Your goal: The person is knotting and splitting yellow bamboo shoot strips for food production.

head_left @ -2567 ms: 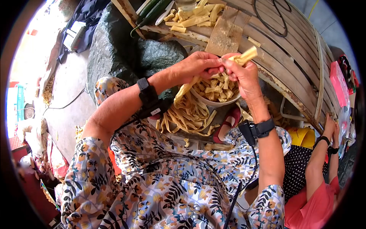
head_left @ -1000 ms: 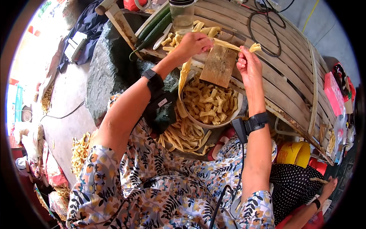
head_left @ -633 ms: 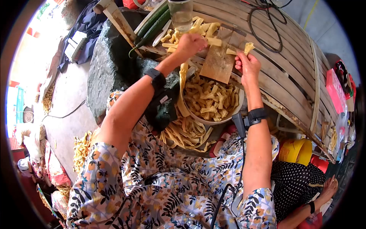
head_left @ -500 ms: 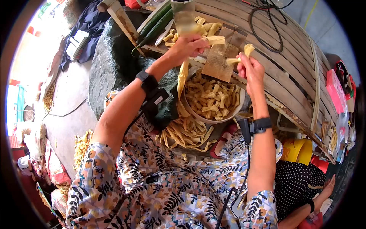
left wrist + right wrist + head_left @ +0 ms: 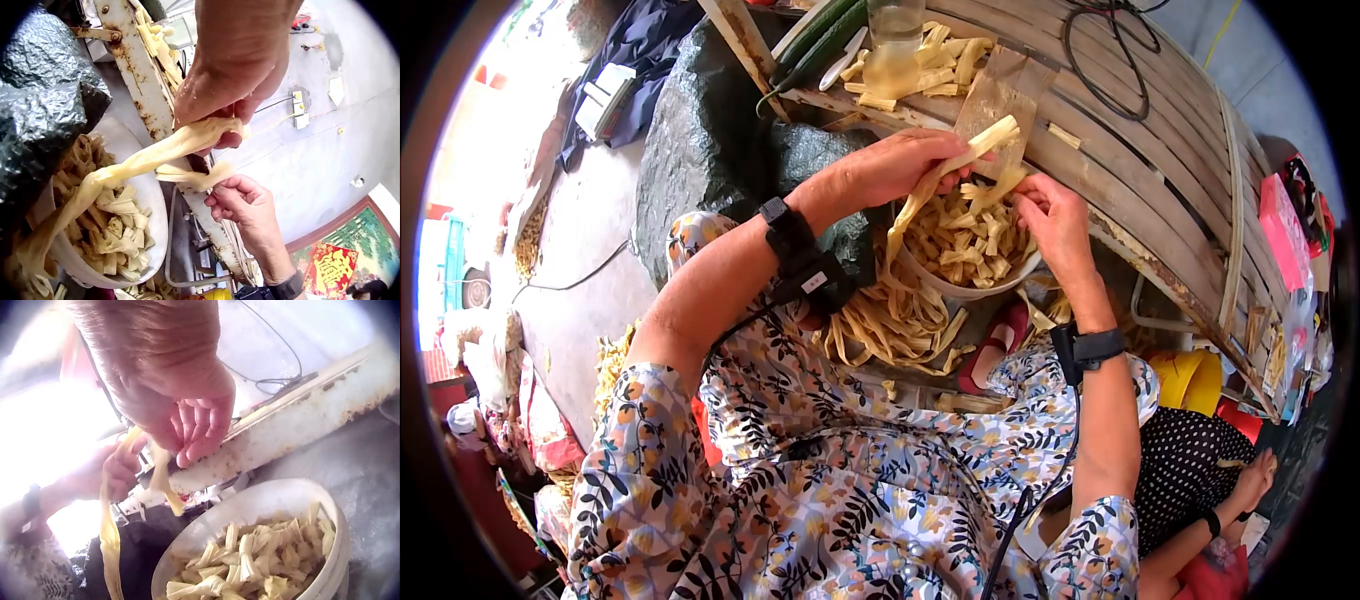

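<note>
My left hand (image 5: 915, 165) grips a long, pale yellow, flat strip (image 5: 147, 156) near one end. Its short end sticks up past the fingers, and the long tail hangs down beside the white bucket (image 5: 340, 550). My right hand (image 5: 1055, 222) is over the bucket's right side, with a short piece of strip (image 5: 161, 478) at its thumb and fingertips. That piece is blurred in the left wrist view. Many short, knotted pieces (image 5: 970, 240) fill the bucket. Below and left of it lies a heap of long strips (image 5: 890, 320).
A slatted bench (image 5: 1140, 170) with a rusty edge holds a wooden board (image 5: 1005, 95), more cut pieces (image 5: 945, 65), a glass of liquid (image 5: 893, 50), cucumbers (image 5: 820, 40) and a black cable (image 5: 1105, 75). Dark plastic sheeting (image 5: 690, 150) lies left. Another person's hand (image 5: 1255, 480) is at right.
One second ago the strip stretched between both hands above the board; then it came apart into two. Since then both hands have come down from the board to the bucket with their pieces.
</note>
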A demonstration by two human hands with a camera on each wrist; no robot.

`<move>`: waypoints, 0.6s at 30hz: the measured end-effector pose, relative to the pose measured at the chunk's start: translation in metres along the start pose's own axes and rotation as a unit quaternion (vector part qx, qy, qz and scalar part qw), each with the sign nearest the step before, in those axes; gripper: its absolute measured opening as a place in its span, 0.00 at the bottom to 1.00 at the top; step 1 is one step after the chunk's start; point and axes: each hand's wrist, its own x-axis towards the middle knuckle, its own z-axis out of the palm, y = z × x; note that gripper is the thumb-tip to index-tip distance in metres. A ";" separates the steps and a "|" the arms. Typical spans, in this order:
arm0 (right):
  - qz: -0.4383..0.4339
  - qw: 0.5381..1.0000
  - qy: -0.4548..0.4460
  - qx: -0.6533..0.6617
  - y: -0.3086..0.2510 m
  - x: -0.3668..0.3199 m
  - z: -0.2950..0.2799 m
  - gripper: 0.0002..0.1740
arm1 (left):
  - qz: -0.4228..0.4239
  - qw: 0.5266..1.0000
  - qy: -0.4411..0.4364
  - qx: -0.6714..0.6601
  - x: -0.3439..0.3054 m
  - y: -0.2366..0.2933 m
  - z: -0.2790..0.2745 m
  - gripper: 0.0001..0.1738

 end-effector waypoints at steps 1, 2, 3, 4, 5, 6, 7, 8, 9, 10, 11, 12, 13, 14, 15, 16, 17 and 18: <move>-0.020 0.997 0.030 -0.065 0.008 0.000 -0.004 0.06 | -0.005 0.999 0.015 0.043 0.003 -0.008 -0.010 0.18; 0.023 0.997 0.042 -0.057 -0.003 -0.001 -0.013 0.04 | 0.012 0.995 0.008 0.094 0.000 -0.010 -0.009 0.17; 0.027 0.997 0.066 -0.037 -0.014 -0.001 -0.023 0.04 | 0.032 0.989 0.001 0.145 -0.001 -0.008 -0.009 0.16; 0.031 0.995 0.090 -0.018 -0.020 -0.002 -0.029 0.03 | 0.052 0.979 -0.006 0.195 -0.002 -0.008 -0.007 0.15; -0.031 0.993 0.117 0.008 -0.022 -0.002 -0.030 0.03 | 0.074 0.967 0.006 0.245 -0.004 -0.009 -0.001 0.11; -0.053 0.991 0.124 0.014 -0.033 -0.004 -0.026 0.05 | 0.104 0.942 0.020 0.318 -0.003 -0.013 0.003 0.10; -0.090 0.989 0.117 -0.015 -0.034 -0.003 -0.017 0.05 | 0.132 0.911 0.033 0.388 -0.001 -0.018 0.006 0.09; -0.126 0.985 0.111 -0.044 -0.034 -0.004 -0.008 0.06 | 0.158 0.875 0.046 0.456 0.001 -0.024 0.010 0.08; -0.130 0.983 0.092 -0.096 -0.038 -0.006 0.000 0.08 | 0.206 0.860 0.052 0.464 0.004 -0.029 0.015 0.09; -0.062 0.991 0.051 -0.108 -0.044 -0.009 0.006 0.09 | 0.220 0.850 0.057 0.475 0.005 -0.034 0.018 0.09; -0.058 0.989 0.041 -0.132 -0.029 -0.008 0.011 0.09 | 0.234 0.840 0.063 0.486 0.004 -0.035 0.024 0.09; -0.055 0.986 0.031 -0.156 -0.020 -0.007 0.017 0.10 | 0.248 0.829 0.068 0.497 0.003 -0.034 0.027 0.09; 0.043 0.997 -0.005 -0.063 -0.014 -0.007 0.016 0.10 | 0.262 0.821 0.064 0.503 0.003 -0.033 0.027 0.09; 0.140 0.989 -0.041 0.031 -0.015 -0.007 0.016 0.11 | 0.259 0.823 0.064 0.501 0.001 -0.029 0.028 0.09; 0.235 0.961 -0.077 0.125 -0.015 -0.008 0.015 0.12 | 0.256 0.825 0.065 0.499 -0.001 -0.026 0.028 0.09; 0.249 0.956 -0.096 0.123 -0.016 -0.008 0.015 0.11 | 0.253 0.828 0.065 0.496 -0.004 -0.023 0.028 0.09; 0.263 0.950 -0.113 0.121 -0.016 -0.009 0.013 0.11 | 0.243 0.822 0.059 0.512 -0.007 -0.018 0.030 0.10; 0.277 0.944 -0.131 0.119 -0.015 -0.009 0.013 0.11 | 0.234 0.822 0.045 0.517 -0.008 -0.016 0.028 0.10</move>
